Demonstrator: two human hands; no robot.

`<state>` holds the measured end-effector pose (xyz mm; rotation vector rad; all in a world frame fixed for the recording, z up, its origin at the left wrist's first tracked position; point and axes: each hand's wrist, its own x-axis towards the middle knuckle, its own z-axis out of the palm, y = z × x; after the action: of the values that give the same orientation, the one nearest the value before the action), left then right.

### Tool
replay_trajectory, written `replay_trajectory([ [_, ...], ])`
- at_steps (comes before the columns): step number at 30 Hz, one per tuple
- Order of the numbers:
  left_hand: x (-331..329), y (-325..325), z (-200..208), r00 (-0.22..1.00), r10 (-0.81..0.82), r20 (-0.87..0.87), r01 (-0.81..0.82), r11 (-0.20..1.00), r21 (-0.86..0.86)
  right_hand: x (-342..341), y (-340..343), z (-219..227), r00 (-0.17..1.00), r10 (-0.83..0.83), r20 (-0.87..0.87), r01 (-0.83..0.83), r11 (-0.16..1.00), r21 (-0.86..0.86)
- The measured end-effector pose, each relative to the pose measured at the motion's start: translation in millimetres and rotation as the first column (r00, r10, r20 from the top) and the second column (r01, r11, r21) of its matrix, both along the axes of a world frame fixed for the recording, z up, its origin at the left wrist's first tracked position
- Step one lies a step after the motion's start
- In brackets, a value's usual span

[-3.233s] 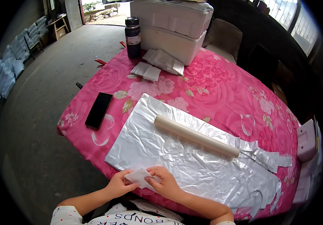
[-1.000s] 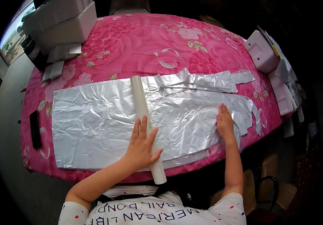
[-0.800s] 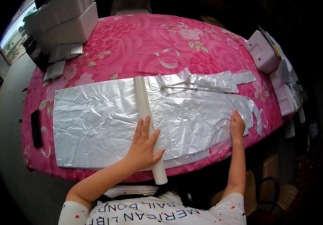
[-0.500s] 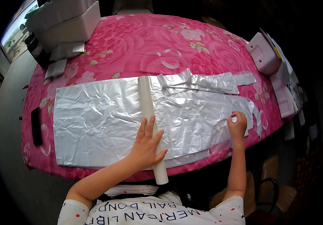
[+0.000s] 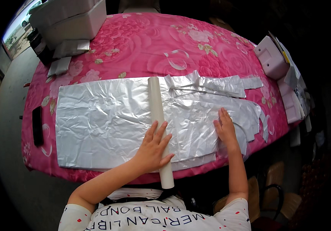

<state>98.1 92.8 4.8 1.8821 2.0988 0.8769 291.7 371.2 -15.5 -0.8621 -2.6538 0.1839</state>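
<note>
On the counter (image 5: pixel 142 42), the left hand (image 5: pixel 150 151) lies spread over the near half of a pale tube (image 5: pixel 156 101) across silvery sheets (image 5: pixel 100 123), right hand (image 5: pixel 226 131) likewise spread farther right — light, even pressure should limit creases

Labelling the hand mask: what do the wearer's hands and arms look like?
Left hand and right hand ungloved, no watch seen. Forearms bare. Short white sleeves with small red spots; white shirt carries dark lettering.
</note>
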Motion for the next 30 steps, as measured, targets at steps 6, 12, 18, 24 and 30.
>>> replay_trajectory([
  [6,3,4,0,1.000,0.005,-0.006,-0.005,1.000,0.002,63,76,-20,0.957,-0.289,0.022,0.288,0.957,0.042],
  [12,6,8,0,1.000,-0.010,0.002,0.010,1.000,-0.018,82,80,-17,0.909,-0.394,-0.133,0.401,0.915,0.031],
  [18,7,11,1,1.000,-0.012,0.013,0.013,0.999,-0.034,63,59,14,0.911,-0.321,-0.258,0.382,0.893,0.238],
  [24,10,12,5,1.000,0.013,-0.020,-0.013,1.000,0.000,18,-17,61,0.893,-0.267,-0.363,0.141,0.931,-0.338],
  [30,19,0,29,0.040,0.048,0.998,0.055,0.997,-0.050,-52,-157,93,0.863,0.243,-0.442,-0.487,0.634,-0.601],
])
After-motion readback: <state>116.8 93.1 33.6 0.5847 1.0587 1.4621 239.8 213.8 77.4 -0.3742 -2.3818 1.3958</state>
